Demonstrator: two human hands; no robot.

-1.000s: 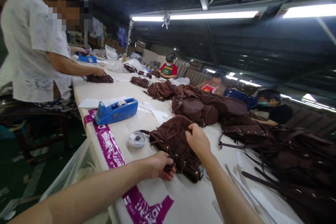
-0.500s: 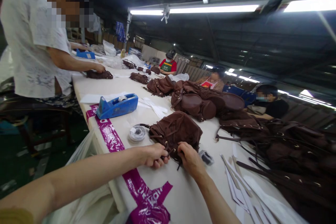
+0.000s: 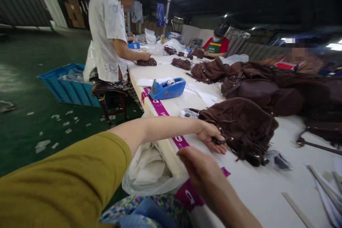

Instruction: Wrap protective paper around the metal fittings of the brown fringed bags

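Observation:
A dark brown fringed bag (image 3: 240, 124) lies on the white table. My left hand (image 3: 212, 137) is closed on a short brown strap (image 3: 219, 140) with a metal fitting at the bag's near left side. Closer to me, my right hand (image 3: 200, 167) hangs over the table edge, away from the bag and blurred by motion. Its fingers point left, and their grip is not clear. Beside the bag are a clear-wrapped coil (image 3: 188, 113) on the left and a small dark item in clear plastic (image 3: 279, 160) on the right.
A blue tape dispenser (image 3: 168, 88) stands near the left edge, by purple printed tape (image 3: 160, 108). More brown bags (image 3: 256, 91) are piled behind. Pale strips (image 3: 324, 188) lie at right. A clear plastic bag (image 3: 149, 171) hangs at the edge. A co-worker (image 3: 108, 35) stands at left.
My view has swung left. My right hand has let go of the bag and moved left, toward the table edge. My left hand still grips at the bag's near side.

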